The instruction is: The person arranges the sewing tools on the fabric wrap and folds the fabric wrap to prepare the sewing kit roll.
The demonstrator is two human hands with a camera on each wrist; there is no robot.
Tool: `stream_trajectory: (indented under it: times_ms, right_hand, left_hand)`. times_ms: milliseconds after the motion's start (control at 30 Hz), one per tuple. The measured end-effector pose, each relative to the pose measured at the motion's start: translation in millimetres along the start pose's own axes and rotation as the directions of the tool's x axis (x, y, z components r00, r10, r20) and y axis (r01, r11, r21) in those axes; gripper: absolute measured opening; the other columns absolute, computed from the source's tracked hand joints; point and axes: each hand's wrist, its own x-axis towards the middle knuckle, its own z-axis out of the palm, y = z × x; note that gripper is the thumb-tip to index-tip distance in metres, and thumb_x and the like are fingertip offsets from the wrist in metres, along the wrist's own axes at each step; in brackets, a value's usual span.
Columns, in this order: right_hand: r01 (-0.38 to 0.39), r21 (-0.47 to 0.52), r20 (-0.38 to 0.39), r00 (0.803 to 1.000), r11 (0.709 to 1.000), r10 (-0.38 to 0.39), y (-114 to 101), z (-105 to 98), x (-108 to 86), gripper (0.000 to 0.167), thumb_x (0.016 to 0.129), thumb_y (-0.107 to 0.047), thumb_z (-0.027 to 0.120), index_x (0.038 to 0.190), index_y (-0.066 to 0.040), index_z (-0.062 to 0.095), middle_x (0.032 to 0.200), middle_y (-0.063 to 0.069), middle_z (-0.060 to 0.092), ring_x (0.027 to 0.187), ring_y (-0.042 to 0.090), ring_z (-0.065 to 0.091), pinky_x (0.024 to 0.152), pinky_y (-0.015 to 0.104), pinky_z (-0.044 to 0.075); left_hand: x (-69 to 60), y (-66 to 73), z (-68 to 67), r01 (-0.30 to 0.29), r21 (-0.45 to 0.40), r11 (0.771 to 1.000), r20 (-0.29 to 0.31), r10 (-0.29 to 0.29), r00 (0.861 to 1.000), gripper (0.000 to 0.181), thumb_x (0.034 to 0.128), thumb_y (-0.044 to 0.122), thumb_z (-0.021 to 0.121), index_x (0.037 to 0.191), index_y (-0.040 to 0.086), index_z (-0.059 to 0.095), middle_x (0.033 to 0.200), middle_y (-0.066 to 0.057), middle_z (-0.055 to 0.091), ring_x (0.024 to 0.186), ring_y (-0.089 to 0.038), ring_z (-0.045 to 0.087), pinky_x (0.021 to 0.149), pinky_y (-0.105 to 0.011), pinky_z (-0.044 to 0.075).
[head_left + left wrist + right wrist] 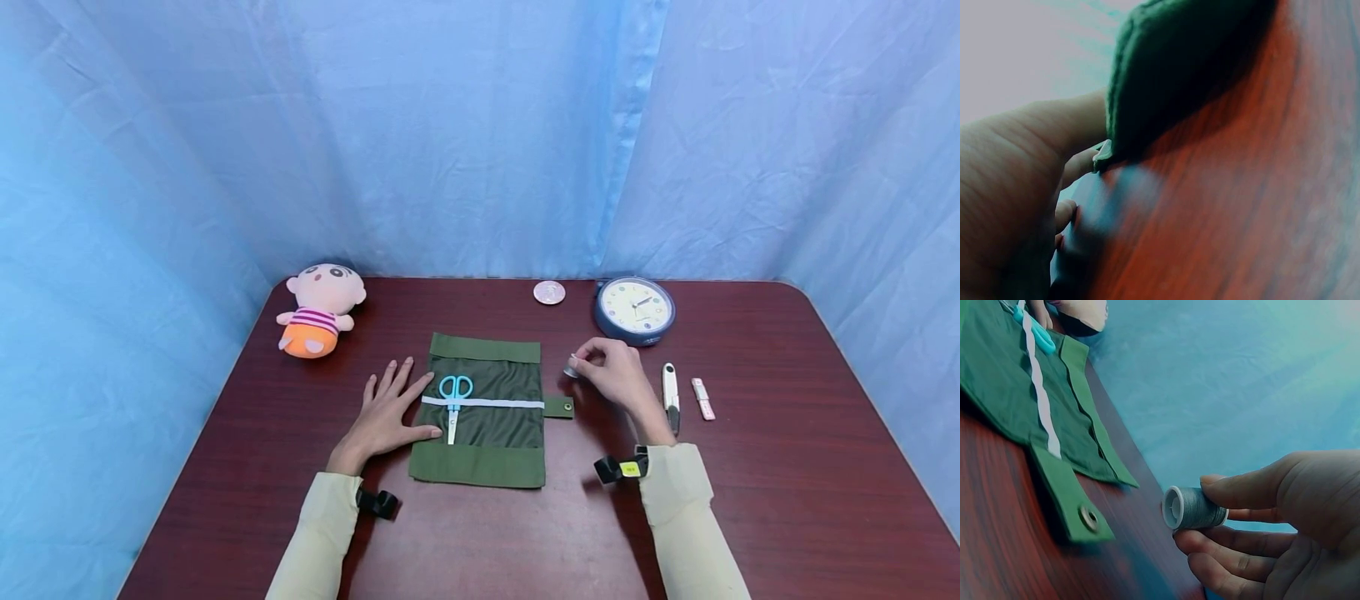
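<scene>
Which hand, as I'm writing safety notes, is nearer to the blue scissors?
Left. The left hand lies just left of the blue scissors; the right hand, pinching a thread spool, is farther off, right of the green cloth's main panel.

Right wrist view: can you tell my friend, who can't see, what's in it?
A person's right hand pinches a white-rimmed spool of grey thread. At picture left, a green cloth organizer with a white fabric band and blue-handled scissors lies on a reddish-brown wooden table.
</scene>
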Motion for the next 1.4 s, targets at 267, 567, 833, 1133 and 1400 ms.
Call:
stream_trajectory:
  times_ms: [267,567,833,1133,1400]
  right_hand:
    - [0.032,0.039,0.012,0.999,0.999,-0.032,-13,11,3.9,0.011,0.091,-0.018,0.073,0.089,-0.007,0.072,0.082,0.01,0.075,0.072,0.012,0.066,0.067,0.026,0.049]
    - [0.039,0.055,0.025,0.999,0.998,-0.04,-22,22,6.1,0.011,0.091,-0.021,0.074,0.088,-0.01,0.073,0.083,0.009,0.076,0.074,0.014,0.069,0.069,0.027,0.05]
    - [0.03,0.074,0.05,0.998,0.997,-0.033,-26,30,6.0,0.011,0.091,-0.02,0.074,0.089,-0.01,0.072,0.084,0.008,0.077,0.075,0.012,0.071,0.071,0.027,0.053]
    - [0.036,0.111,0.058,0.997,0.993,-0.043,-29,40,6.1,0.01,0.091,-0.018,0.074,0.09,-0.009,0.073,0.083,0.009,0.076,0.07,0.009,0.067,0.065,0.025,0.05]
    - [0.062,0.113,0.062,0.996,0.992,-0.069,-34,49,6.5,0.009,0.09,-0.019,0.075,0.088,-0.011,0.073,0.084,0.007,0.075,0.073,0.01,0.066,0.066,0.026,0.05]
  left_hand:
    - [0.2,1.1,-1.5,0.003,0.0,1.0,0.006,-0.003,1.0,0.094,0.0813,0.058,0.075,0.159,0.024,0.032,0.17,-0.015,0.009,0.158,-0.041,0.0,0.122,-0.07,0.0]
    - [1.2,1.4,-1.7,0.012,0.004,1.0,0.022,-0.012,1.0,0.095,0.0818,0.059,0.074,0.159,0.025,0.032,0.171,-0.014,0.008,0.158,-0.041,-0.001,0.122,-0.07,0.0]
    - [1.8,3.0,-1.4,0.024,-0.008,1.0,0.025,-0.024,0.999,0.093,0.0825,0.058,0.074,0.158,0.024,0.033,0.171,-0.014,0.009,0.158,-0.041,-0.001,0.122,-0.07,0.0]
    - [-0.3,7.4,-4.7,0.027,-0.042,0.999,0.01,-0.026,1.0,0.09,0.083,0.056,0.075,0.157,0.022,0.036,0.17,-0.015,0.01,0.158,-0.04,-0.001,0.122,-0.07,0.0]
    - [2.8,14.0,-6.9,-0.022,-0.036,0.999,-0.048,0.02,0.999,0.087,0.0835,0.055,0.075,0.156,0.022,0.039,0.17,-0.015,0.013,0.159,-0.037,0.0,0.124,-0.067,0.001]
